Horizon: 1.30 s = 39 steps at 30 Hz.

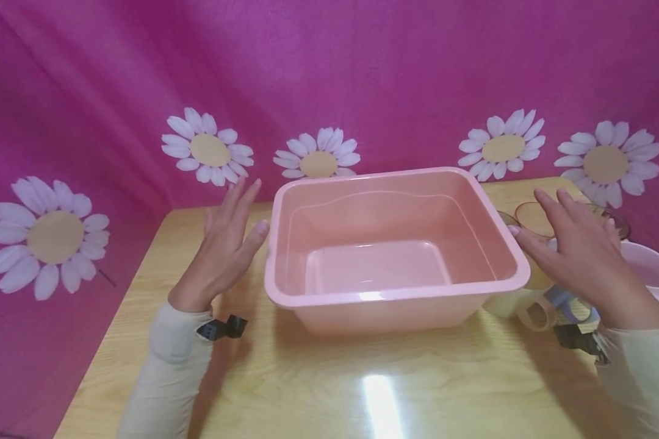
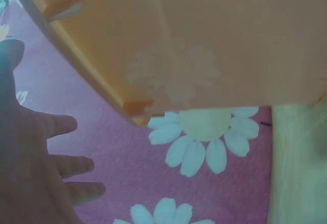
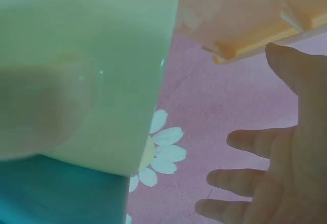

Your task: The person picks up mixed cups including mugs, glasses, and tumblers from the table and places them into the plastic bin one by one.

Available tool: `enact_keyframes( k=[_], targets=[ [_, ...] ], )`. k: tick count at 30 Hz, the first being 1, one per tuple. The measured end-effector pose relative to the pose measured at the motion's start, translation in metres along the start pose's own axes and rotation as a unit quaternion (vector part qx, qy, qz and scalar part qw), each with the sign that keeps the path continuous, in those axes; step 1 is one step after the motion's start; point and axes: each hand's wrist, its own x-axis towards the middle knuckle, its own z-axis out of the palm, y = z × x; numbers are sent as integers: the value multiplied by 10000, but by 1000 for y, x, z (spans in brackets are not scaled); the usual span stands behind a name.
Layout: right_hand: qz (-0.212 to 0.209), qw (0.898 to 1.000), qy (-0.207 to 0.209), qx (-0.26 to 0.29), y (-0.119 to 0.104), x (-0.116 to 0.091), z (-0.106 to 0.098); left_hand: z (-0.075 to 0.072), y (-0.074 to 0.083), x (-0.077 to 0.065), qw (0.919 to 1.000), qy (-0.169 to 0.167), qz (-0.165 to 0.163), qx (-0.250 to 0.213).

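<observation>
A pink rectangular plastic basin (image 1: 379,268) stands upright on the wooden table, with nothing inside it. My left hand (image 1: 219,250) is at its left side, fingers extended and thumb tip close to the rim. In the left wrist view this hand (image 2: 30,168) has spread fingers beside the basin's outer wall (image 2: 214,40). On the opposite side my right hand (image 1: 587,259) is held over several cups, its thumb right at the basin's right rim. The right wrist view has the right hand's fingers (image 3: 240,183) spread and holding nothing, below the basin's edge (image 3: 306,32).
Beneath and around the right hand are a pale yellow cup (image 1: 507,303), a blue cup handle (image 1: 568,303), a pink cup (image 1: 650,265) and a red-rimmed clear container (image 1: 532,218). A magenta cloth (image 1: 406,79) with white daisies hangs behind the table (image 1: 307,384).
</observation>
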Motion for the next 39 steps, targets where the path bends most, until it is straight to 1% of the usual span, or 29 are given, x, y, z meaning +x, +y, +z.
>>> enact_keyframes(
  k=[4,7,11,18,21,25,27,31,33,36,39],
  targets=[
    [-113,9997,147,166,2,-3,1,3,3,1,9997,-30,153,-213],
    [-206,9990,204,328,3,-5,2,6,4,1,9990,-66,207,-392],
    [-226,9979,151,594,2,-9,3,10,3,-3,9978,-92,265,-598],
    [-34,9969,-35,783,2,-20,6,23,-5,-9,9974,-111,208,-685],
    [-105,9962,68,859,6,-24,8,25,-5,-8,9971,-164,223,-712],
    [-242,9948,252,956,9,-26,10,23,-4,-5,9963,-103,241,-818],
    [-263,9944,312,971,8,-28,12,22,-4,-6,9952,-70,216,-952],
    [-271,9935,478,1001,7,-32,15,23,-4,-6,9930,-93,308,-1133],
    [-210,9931,539,1024,7,-36,17,25,-4,-6,9921,-115,384,-1192],
    [5,9932,571,1018,6,-43,18,28,-5,-6,9914,-116,490,-1212],
    [147,9936,583,957,5,-49,19,30,-6,-6,9909,-120,502,-1245]
  ],
)
